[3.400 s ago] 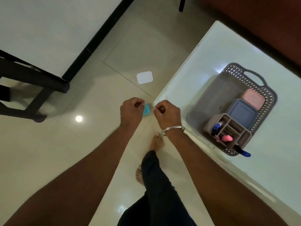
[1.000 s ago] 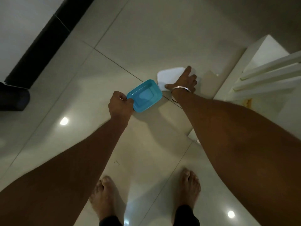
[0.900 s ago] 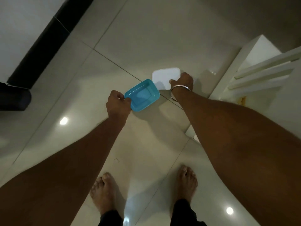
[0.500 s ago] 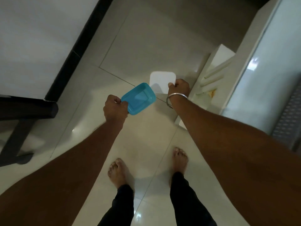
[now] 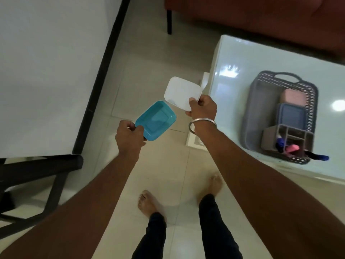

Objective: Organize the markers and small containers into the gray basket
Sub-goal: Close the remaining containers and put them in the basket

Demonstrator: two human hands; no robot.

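My left hand (image 5: 128,136) grips a small teal container (image 5: 155,120) by its near corner, held open side up above the floor. My right hand (image 5: 202,107), with a metal bangle on the wrist, pinches a white lid (image 5: 182,93) by its near edge, just right of and beyond the container. On the glass table at the right stands the gray basket (image 5: 252,113). It holds a pink box (image 5: 293,97), a blue-lidded box (image 5: 291,114) and a compartment organizer (image 5: 291,134) with blue markers (image 5: 280,144) and a pink one (image 5: 292,148).
The pale glass table (image 5: 233,86) fills the right side, with a brown sofa (image 5: 261,19) behind it. A white surface with a black edge (image 5: 46,71) and dark legs (image 5: 37,171) stands at the left. My bare feet (image 5: 149,202) rest on the tiled floor between them.
I have risen from the floor. My right hand picked the white lid off the tiles, and both hands lifted lid and teal container. The table and basket are back in view.
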